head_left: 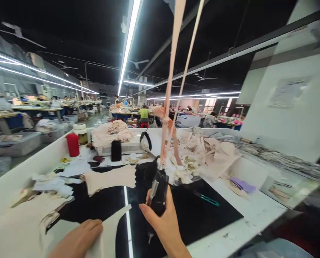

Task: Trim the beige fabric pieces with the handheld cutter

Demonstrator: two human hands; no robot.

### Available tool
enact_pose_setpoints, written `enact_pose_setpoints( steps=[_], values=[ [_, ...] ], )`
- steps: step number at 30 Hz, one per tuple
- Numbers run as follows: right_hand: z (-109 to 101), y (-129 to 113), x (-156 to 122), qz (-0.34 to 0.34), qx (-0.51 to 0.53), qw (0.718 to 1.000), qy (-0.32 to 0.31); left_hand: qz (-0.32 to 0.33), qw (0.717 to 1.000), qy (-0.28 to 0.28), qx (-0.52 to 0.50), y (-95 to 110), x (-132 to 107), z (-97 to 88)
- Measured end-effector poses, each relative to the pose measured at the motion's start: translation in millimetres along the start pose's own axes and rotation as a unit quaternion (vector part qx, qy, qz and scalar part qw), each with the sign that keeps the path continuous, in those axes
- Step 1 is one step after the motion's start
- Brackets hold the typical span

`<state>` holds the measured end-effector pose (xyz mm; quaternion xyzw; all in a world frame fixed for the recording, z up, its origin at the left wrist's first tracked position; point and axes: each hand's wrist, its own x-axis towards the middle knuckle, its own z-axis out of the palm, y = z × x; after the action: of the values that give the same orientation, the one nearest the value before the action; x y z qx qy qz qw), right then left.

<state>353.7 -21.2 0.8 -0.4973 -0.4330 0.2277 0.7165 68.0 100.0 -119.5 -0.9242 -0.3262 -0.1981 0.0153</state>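
Note:
My right hand (pixel 164 218) is closed around a black hand-held tool (pixel 159 193) with a metal strip on its side. The tool hangs from long pale pink straps (pixel 170 71) that run up out of view. It is upright over the dark glossy mat (pixel 197 211). My left hand (pixel 81 236) lies flat on a pale cut fabric piece (pixel 110 229) at the mat's lower left. Another beige fabric piece (pixel 110 179) with a jagged right edge lies on the mat. A pile of beige fabric (pixel 17 229) sits left of my left hand.
Teal thread snips (pixel 209 200) lie on the mat's right side. Fabric scraps (pixel 211 150) heap at the back right, near a purple piece (pixel 243 184). A red cup (pixel 73 145), a jar (pixel 80 134) and a black phone (pixel 116 150) stand along the back. Low white walls edge the table.

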Motion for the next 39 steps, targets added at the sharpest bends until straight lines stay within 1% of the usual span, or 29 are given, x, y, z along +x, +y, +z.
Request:
enact_pose_setpoints(
  steps=[1,2,4,5,6,8,10,11,15,18,24,27,29,31,34,35,36,37,39],
  values=[
    [2.4,2.0,-4.2,0.005,0.006,1.0,0.016,-0.005,0.999,-0.041,0.006,10.6,0.0,-10.1],
    [4.3,3.4,-8.1,0.01,0.013,0.999,0.027,-0.024,0.996,-0.079,0.016,23.8,1.9,-21.6],
    [7.1,4.4,-14.9,0.014,0.033,0.999,0.02,-0.069,0.986,-0.145,0.046,52.0,9.8,-43.9],
    [8.3,4.2,-17.9,0.014,0.048,0.999,0.01,-0.084,0.98,-0.168,0.061,64.9,14.1,-52.4],
    [9.5,3.6,-20.6,0.013,0.067,0.998,0.005,-0.098,0.977,-0.174,0.078,76.0,17.6,-58.2],
    [11.6,2.6,-25.1,0.012,0.11,0.994,0.01,-0.121,0.973,-0.17,0.103,92.9,20.4,-63.0],
    [12.9,2.7,-28.1,0.017,0.149,0.989,0.017,-0.134,0.971,-0.16,0.114,104.5,18.7,-62.5],
    [13.1,3.6,-28.7,0.013,0.159,0.987,0.012,-0.14,0.97,-0.162,0.116,108.9,17.2,-62.1],
    [13.2,10.7,-25.9,-0.016,0.166,0.986,-0.004,-0.173,0.957,-0.21,0.101,120.2,13.5,-65.4],
    [16.1,15.4,-23.7,-0.021,0.178,0.984,-0.006,-0.187,0.952,-0.22,0.101,123.2,11.2,-67.9],
    [25.9,19.1,-27.7,-0.007,0.185,0.983,-0.015,-0.192,0.954,-0.208,0.104,123.6,2.3,-61.1],
    [28.6,19.4,-30.3,0.005,0.177,0.984,-0.011,-0.181,0.958,-0.194,0.111,122.4,-3.1,-55.8],
    [29.8,19.0,-31.8,0.016,0.175,0.984,-0.003,-0.165,0.964,-0.167,0.127,120.9,-7.9,-52.0],
    [30.7,18.4,-33.1,0.013,0.176,0.984,-0.005,-0.153,0.967,-0.134,0.152,119.6,-13.0,-49.5],
    [31.6,17.9,-34.3,0.01,0.173,0.985,-0.011,-0.145,0.966,-0.086,0.196,120.2,-17.0,-50.1],
    [31.8,17.8,-34.6,0.01,0.17,0.985,-0.012,-0.138,0.967,-0.062,0.206,121.5,-16.6,-50.7],
    [31.9,17.8,-34.9,0.01,0.167,0.986,-0.012,-0.121,0.97,-0.037,0.206,123.4,-15.4,-50.8],
    [31.9,17.8,-35.1,0.01,0.164,0.986,-0.012,-0.089,0.977,-0.012,0.192,125.9,-13.4,-49.8],
    [32.1,17.5,-35.7,0.011,0.163,0.986,-0.012,-0.002,0.991,0.034,0.131,132.2,-8.1,-43.4]
  ],
)
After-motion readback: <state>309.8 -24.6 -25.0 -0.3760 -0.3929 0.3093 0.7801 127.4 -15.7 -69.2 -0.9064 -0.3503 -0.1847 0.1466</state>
